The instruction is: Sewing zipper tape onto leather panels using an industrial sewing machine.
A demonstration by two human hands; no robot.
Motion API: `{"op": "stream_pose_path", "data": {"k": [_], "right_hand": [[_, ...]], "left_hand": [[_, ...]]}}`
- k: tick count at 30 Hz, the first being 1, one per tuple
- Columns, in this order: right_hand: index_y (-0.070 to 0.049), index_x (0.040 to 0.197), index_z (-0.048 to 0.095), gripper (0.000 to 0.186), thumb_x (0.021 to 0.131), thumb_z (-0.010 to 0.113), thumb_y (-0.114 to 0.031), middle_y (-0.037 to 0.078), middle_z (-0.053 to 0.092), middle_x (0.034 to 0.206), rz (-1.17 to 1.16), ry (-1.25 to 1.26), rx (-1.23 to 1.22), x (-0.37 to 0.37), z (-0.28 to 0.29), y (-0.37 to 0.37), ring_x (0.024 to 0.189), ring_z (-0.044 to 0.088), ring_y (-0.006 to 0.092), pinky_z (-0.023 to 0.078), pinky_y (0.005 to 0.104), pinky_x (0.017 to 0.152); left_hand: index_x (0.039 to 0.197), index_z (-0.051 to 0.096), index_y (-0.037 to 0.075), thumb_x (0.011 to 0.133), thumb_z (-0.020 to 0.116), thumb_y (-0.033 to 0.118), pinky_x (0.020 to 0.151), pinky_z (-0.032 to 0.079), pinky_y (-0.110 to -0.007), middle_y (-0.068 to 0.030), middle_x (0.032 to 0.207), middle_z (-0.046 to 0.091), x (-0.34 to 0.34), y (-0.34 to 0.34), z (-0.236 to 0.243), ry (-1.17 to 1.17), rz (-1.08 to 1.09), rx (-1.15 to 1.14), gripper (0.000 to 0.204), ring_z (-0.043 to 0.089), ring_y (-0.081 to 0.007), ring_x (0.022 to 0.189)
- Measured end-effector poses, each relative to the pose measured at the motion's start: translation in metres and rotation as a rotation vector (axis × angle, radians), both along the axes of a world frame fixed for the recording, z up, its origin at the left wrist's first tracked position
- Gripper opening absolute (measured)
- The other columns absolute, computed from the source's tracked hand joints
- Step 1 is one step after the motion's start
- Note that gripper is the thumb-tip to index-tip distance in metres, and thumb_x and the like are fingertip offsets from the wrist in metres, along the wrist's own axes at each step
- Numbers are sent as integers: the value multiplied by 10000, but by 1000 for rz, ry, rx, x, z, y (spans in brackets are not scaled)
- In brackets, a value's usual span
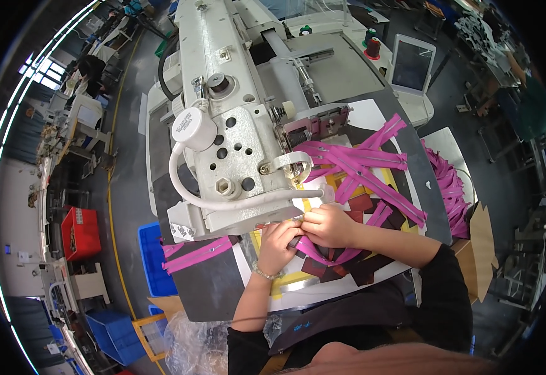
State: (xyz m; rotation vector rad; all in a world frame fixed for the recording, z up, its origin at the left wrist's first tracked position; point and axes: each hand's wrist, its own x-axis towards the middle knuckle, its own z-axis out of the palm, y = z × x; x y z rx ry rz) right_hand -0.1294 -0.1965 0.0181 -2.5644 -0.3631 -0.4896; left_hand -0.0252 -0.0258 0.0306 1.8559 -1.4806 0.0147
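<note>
My left hand [277, 247] and my right hand [326, 226] meet close together just in front of the sewing machine head [238, 144]. Both have their fingers pinched at the end of a magenta zipper [311, 251], which hangs below them toward my body. A small dark piece shows beside my left fingertips; what exactly lies between the fingers is partly hidden. Several more magenta zippers [373, 181] lie crossed on the work plate to the right. Small dark red and black patches [361, 202] are scattered under and around them. Another pair of zippers [201, 254] pokes out on the machine's left.
A pile of magenta zippers [448, 194] sits on the right beside an open cardboard box [478, 253]. Blue bin [154, 259] and clear plastic wrap [191, 347] are at the left. Behind stand a screen [412, 62] and thread spools [373, 48]. Another person [532, 103] is far right.
</note>
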Motion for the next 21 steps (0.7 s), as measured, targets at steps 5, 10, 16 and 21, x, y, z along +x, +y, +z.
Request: {"op": "stream_pose_path", "data": {"k": [5,10,16,21], "right_hand": [[-61,1019,611,284,739,641,-99,71,602,1013,49,-8,248,-6,3,6,932,555,233,435,371,807],[-55,1004,607,265,743,633,-95,50,603,1002,99,71,281,-9,0,4,919,558,239,436,369,794],[-43,1039,619,308,733,646,-67,73,608,1084,100,188,311,-15,-3,8,1018,566,272,450,380,887],[-60,966,611,228,742,632,-96,53,575,944,75,32,222,-15,-2,8,863,563,233,444,352,749]], "left_hand": [[849,666,73,705,725,84,689,479,-344,-48,868,678,7,5,4,120,-35,-10,156,651,-243,792],[843,674,91,662,766,40,771,449,-348,-25,832,667,9,9,2,291,-31,-1,210,623,-225,808],[1163,647,118,705,715,95,845,445,-358,-87,1119,667,11,4,8,92,-72,192,463,622,-257,962],[1284,571,118,738,698,124,745,525,-355,-108,1032,683,14,-4,8,46,-140,199,561,668,-266,845]]}}
